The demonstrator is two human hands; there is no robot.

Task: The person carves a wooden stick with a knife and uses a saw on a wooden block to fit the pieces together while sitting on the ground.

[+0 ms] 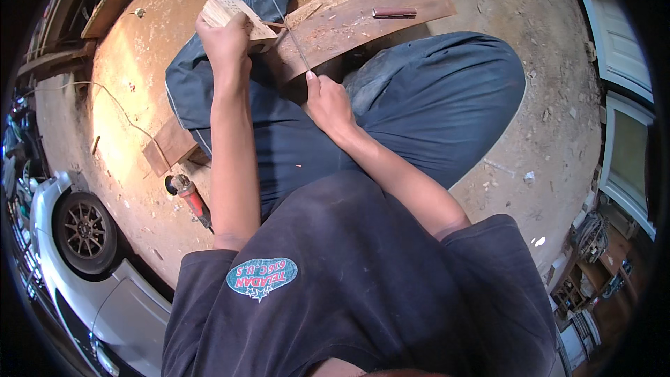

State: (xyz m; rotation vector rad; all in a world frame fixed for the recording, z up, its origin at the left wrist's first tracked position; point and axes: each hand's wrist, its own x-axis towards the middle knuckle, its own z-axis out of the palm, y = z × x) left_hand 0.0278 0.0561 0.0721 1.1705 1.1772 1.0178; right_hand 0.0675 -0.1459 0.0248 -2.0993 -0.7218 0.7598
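Observation:
My left hand [227, 38] is closed round a pale wooden block [234, 12], tilted up above my bent left leg. In my right hand [329, 103] is a thin metal rod [298, 47], gripped at its near end with the thumb laid along it. The rod slants up and to the left, its shaft passing close to the block's right edge. Whether rod and block touch, I cannot tell. A wide brown plank [363, 21] lies just beyond my right hand, sprinkled with wood shavings. On it rests a short dark red cylinder [394, 12].
Left of my legs, a red angle grinder [190, 197] lies on the dusty floor near a wood offcut [169, 145] and a thin cord [125, 108]. A silver car [132, 307] stands at the lower left. White framed panels [618, 35] line the right side.

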